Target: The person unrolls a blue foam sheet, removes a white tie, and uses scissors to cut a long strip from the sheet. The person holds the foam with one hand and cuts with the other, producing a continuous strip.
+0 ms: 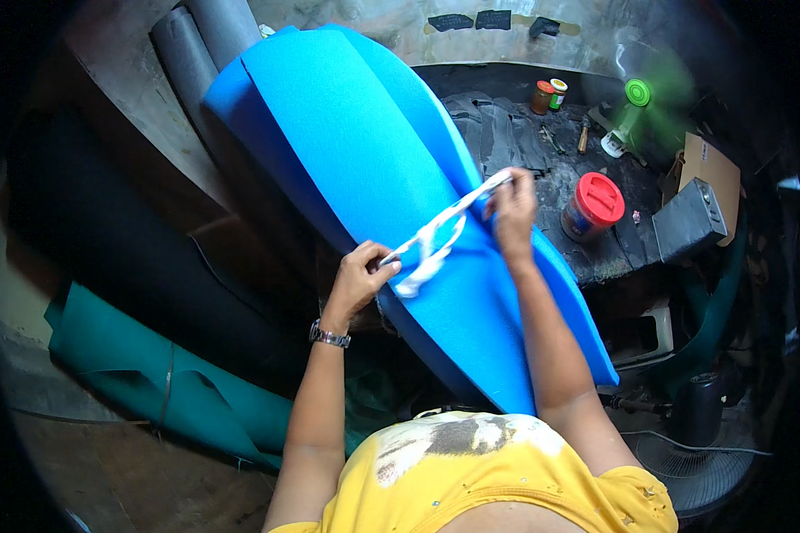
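A rolled bundle of thick blue foam sheet [364,151] lies slanted across a dark workbench, from upper left down to my waist. A white plastic strip [436,233] is stretched tight over it. My left hand [363,275] is shut on the strip's lower end at the roll's left edge. The upper end is pinched in my right hand [512,211], which rests on top of the roll. A loose loop of the strip hangs between my hands. I wear a metal wristwatch [329,336] on the left wrist.
On the black workbench [596,258] stand a jar with a red lid [591,206], two small jars [549,94] and a green fan [636,107]. Grey rolls [200,44] lean at upper left. Teal sheet material [151,373] lies on the floor; another fan [698,444] sits lower right.
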The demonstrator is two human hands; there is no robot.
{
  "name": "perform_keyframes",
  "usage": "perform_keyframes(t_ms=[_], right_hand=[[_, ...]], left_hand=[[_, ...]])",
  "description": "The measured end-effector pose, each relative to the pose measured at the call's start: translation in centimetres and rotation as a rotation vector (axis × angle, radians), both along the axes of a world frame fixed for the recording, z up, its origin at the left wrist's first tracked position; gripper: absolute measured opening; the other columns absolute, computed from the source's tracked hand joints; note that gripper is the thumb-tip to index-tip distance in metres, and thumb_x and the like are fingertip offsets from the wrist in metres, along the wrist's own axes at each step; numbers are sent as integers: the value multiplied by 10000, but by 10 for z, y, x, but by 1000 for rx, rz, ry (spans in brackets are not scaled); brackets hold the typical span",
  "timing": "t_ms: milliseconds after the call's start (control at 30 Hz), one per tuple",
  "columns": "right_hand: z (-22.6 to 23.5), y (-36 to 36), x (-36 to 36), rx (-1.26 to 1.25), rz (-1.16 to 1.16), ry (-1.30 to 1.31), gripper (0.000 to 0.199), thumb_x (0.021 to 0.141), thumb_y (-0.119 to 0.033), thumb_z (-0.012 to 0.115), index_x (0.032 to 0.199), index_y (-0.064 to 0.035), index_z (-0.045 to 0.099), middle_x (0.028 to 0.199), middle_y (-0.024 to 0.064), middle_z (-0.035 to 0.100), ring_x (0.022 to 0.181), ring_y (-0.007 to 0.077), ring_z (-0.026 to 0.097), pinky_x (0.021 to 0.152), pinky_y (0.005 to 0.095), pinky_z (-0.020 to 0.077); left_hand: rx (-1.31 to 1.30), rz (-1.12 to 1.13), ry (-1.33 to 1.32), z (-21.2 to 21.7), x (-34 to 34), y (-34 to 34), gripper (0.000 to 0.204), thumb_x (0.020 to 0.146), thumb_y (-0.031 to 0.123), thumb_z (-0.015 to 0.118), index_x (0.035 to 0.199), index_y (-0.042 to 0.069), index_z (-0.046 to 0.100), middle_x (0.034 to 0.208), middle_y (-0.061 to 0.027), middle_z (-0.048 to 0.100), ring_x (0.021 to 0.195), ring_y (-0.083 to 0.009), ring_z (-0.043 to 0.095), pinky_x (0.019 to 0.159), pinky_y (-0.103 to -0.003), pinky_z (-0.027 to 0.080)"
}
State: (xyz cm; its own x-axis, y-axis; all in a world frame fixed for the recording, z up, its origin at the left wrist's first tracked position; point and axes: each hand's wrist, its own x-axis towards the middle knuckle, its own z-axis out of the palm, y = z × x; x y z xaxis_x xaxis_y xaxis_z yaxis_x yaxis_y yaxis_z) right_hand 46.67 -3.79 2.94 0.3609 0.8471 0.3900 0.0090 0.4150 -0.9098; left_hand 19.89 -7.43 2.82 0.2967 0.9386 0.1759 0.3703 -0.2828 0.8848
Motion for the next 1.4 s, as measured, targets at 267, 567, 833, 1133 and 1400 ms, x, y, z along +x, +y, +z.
perform_keyframes(t_ms=[267, 567, 833, 1133, 1400], right_hand=[[-39, 12, 129, -434, -338, -653, 473, 903, -389, 624, 1185, -11, 584, 969, 159, 653, 864, 272, 641, 796, 389, 505], [-11, -64, 31, -14, -472, -1090, 704, 775, -212, 735, 1420, -204, 452, 1411, 187, 404, 1221, 386, 461, 976, 474, 374], [-2, -55, -11, 171, -142, -350, 219, 972, -197, 551, 919, 5, 617, 933, 116, 636, 781, 190, 607, 687, 303, 488], [-6, -47, -28, 121, -382, -600, 208, 981, -149, 488, 848, 0, 549, 804, 152, 520, 781, 330, 509, 725, 420, 411], [-13, -49, -39, 121, -454, -734, 70, 925, -83, 545, 908, -16, 556, 822, 143, 527, 786, 314, 501, 739, 420, 397]], left_hand=[[-349, 424, -858, -59, -81, -42, 101, 844, 158, 613, 820, 61, 620, 807, -13, 563, 783, -130, 548, 716, -272, 437], [-360, -287, -288, 75, -19, -68, 299, 828, 202, 688, 1047, -1, 666, 829, -73, 641, 752, -134, 598, 684, -273, 470], [-324, -371, -293, 96, 9, -79, 413, 791, 137, 729, 1165, -20, 658, 671, -26, 604, 508, -54, 465, 465, -200, 350], [-176, 97, -395, 44, -85, -96, 255, 805, 107, 672, 990, -67, 696, 618, -27, 586, 478, -39, 406, 457, -184, 275], [-2, 21, 60, 77, -51, -79, 398, 825, 114, 702, 1211, 49, 634, 1000, -97, 625, 907, -191, 632, 777, -295, 511]])
